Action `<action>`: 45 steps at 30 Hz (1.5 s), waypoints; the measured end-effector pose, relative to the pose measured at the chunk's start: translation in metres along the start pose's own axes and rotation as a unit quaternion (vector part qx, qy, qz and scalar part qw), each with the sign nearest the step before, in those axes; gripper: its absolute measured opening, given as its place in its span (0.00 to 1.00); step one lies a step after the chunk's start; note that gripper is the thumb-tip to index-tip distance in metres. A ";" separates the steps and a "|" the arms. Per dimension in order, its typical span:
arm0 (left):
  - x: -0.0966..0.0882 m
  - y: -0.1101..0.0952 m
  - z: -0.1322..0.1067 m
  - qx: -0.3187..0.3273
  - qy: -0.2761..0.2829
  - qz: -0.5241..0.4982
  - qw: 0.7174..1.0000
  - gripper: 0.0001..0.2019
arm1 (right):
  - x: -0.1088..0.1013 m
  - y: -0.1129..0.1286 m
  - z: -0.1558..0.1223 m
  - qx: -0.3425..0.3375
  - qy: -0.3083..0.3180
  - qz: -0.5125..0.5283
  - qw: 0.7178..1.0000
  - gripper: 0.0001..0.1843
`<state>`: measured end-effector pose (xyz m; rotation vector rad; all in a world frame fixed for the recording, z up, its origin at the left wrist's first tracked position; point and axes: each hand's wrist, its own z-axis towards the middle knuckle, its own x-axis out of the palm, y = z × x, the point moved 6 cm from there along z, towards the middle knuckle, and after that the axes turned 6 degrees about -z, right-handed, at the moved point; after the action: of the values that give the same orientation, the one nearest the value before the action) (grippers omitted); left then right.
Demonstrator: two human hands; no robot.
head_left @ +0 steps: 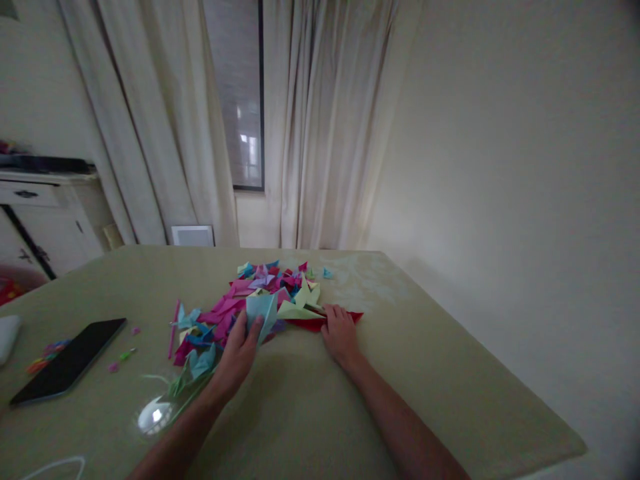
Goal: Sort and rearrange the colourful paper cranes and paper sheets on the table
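Note:
My left hand (240, 350) grips a light blue folded paper (261, 315) between thumb and fingers, holding it up in front of the pile. My right hand (341, 333) is at the pile's right edge, its fingers bent and close together. Those fingers touch a red folded paper (310, 325) and the tip of a pale yellow origami piece (303, 303); which one they grip I cannot tell. Between and behind my hands spreads a heap of origami pieces (230, 308) in pink, purple, blue and yellow. Under my left forearm lie a blue paper flower (201, 361) and green stems.
On the left lie a black tablet (70, 363), colourful small pieces (53, 350), a pink stick (173, 330) and a shiny round object (155, 415). The table (450, 387) ends at a slanting right edge near the wall. Curtains (330, 120) hang beyond.

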<state>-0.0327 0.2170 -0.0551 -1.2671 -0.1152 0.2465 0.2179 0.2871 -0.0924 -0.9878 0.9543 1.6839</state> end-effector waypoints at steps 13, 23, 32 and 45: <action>0.016 0.007 -0.003 0.021 0.116 -0.038 0.992 0.19 | -0.041 0.026 -0.018 -0.013 -0.124 0.437 0.891 0.16; 0.022 0.011 -0.005 0.050 0.167 0.040 0.984 0.14 | -0.052 0.022 -0.018 -0.020 -0.088 0.422 0.902 0.04; 0.019 0.012 -0.004 0.118 0.153 0.109 0.975 0.13 | -0.080 -0.030 -0.005 -0.040 -0.113 0.337 0.934 0.07; 0.071 0.017 0.025 0.244 0.130 0.446 0.851 0.23 | -0.106 -0.123 -0.023 0.115 -0.067 0.250 0.959 0.12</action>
<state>0.0287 0.2624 -0.0679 -0.7497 0.7554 0.8434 0.3656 0.2639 -0.0235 -0.4913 1.3500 1.9622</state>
